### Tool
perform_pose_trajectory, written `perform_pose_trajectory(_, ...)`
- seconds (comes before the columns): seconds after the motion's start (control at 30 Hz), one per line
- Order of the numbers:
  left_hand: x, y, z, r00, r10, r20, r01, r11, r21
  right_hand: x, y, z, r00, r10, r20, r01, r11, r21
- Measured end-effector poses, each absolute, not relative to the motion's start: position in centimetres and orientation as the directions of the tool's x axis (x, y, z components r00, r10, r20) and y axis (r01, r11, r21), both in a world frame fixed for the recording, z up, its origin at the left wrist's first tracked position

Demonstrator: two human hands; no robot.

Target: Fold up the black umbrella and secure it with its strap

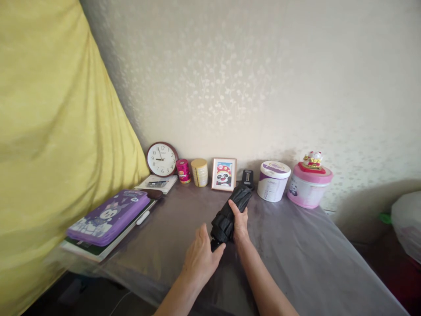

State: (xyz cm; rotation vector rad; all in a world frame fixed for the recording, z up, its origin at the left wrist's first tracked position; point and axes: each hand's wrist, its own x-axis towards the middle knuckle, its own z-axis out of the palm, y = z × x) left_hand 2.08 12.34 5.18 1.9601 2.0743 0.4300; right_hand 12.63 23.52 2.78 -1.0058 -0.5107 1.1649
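Note:
A black folded umbrella slants across the middle of the head view, its handle end pointing toward the back wall. My right hand wraps round the middle of its gathered fabric from the right, the thumb lying on top. At the near, lower end of the umbrella, my left hand closes on the tip between thumb and fingers. Part of that tip is hidden by the left hand. Just beyond the handle stands a framed panda picture.
Along the wall stand a round clock, a pink can, a yellow-lidded tub, a white-and-purple tub and a pink-lidded tub bearing a lucky cat figurine. A purple case lies on books at left, beside a yellow curtain.

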Motion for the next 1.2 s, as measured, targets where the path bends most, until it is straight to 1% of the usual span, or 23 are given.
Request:
perform_pose_trajectory(0.07, 2.3, 12.6, 5.4, -0.045, 0.988, 0.145, 0.922, -0.015, 0.388, 12.4, 23.1, 3.2, 0.384, 0.915, -0.126, -0.462, 0.072, -0.884)
perform_pose_trajectory(0.1, 2.5, 12.7, 5.3, -0.016, 0.984, 0.179, 0.919, -0.056, 0.390, 12.3, 22.9, 3.4, 0.390, 0.914, -0.111, -0.437, 0.078, -0.896)
perform_pose_trajectory(0.2, 3.1, 13.3, 4.9, 0.055, 0.981, 0.186, 0.903, -0.128, 0.409, 11.8, 22.1, 4.2, 0.368, 0.928, -0.057, -0.371, 0.091, -0.924)
perform_pose_trajectory(0.27, 3.2, 13.8, 4.5, 0.042, 0.986, 0.164, 0.900, -0.109, 0.423, 11.5, 21.6, 4.6, 0.340, 0.939, -0.045, -0.355, 0.084, -0.931)
perform_pose_trajectory(0.4, 2.9, 14.3, 4.1, 0.024, 0.997, 0.074, 0.881, -0.056, 0.470, 11.4, 21.3, 5.0, 0.312, 0.949, -0.051, -0.375, 0.074, -0.924)
perform_pose_trajectory(0.53, 2.9, 14.6, 4.2, 0.014, 0.997, 0.076, 0.842, -0.053, 0.537, 11.5, 21.5, 4.6, 0.289, 0.957, -0.032, -0.379, 0.084, -0.922)
perform_pose_trajectory(0.6, 2.9, 14.8, 4.5, 0.006, 0.997, 0.080, 0.762, -0.056, 0.646, 11.6, 21.6, 4.3, 0.283, 0.959, -0.034, -0.394, 0.084, -0.915)
perform_pose_trajectory(0.67, 2.8, 15.0, 4.8, 0.017, 0.998, 0.065, 0.630, -0.061, 0.774, 11.7, 21.8, 4.0, 0.271, 0.962, -0.036, -0.422, 0.085, -0.903)
perform_pose_trajectory(0.7, 2.7, 15.0, 4.9, 0.031, 0.998, 0.047, 0.564, -0.056, 0.824, 11.7, 21.8, 3.9, 0.263, 0.964, -0.038, -0.439, 0.084, -0.895)
perform_pose_trajectory(0.77, 2.4, 15.1, 5.2, 0.073, 0.997, -0.019, 0.470, -0.018, 0.882, 11.7, 22.0, 3.7, 0.237, 0.970, -0.048, -0.478, 0.074, -0.875)
perform_pose_trajectory(0.87, 1.9, 15.0, 5.4, 0.159, 0.979, -0.126, 0.360, 0.061, 0.931, 11.6, 22.1, 3.6, 0.198, 0.978, -0.069, -0.522, 0.046, -0.852)
perform_pose_trajectory(1.0, 1.8, 14.7, 5.6, 0.242, 0.956, -0.168, 0.244, 0.108, 0.964, 11.5, 21.9, 3.8, 0.163, 0.985, -0.063, -0.528, 0.033, -0.849)
perform_pose_trajectory(1.13, 2.1, 14.4, 5.5, 0.211, 0.963, -0.170, 0.224, 0.121, 0.967, 11.5, 21.6, 4.1, 0.067, 0.994, -0.091, -0.572, -0.036, -0.819)
perform_pose_trajectory(1.2, 2.2, 14.3, 5.3, 0.185, 0.966, -0.180, 0.234, 0.135, 0.963, 11.6, 21.7, 4.1, 0.073, 0.991, -0.112, -0.576, -0.050, -0.816)
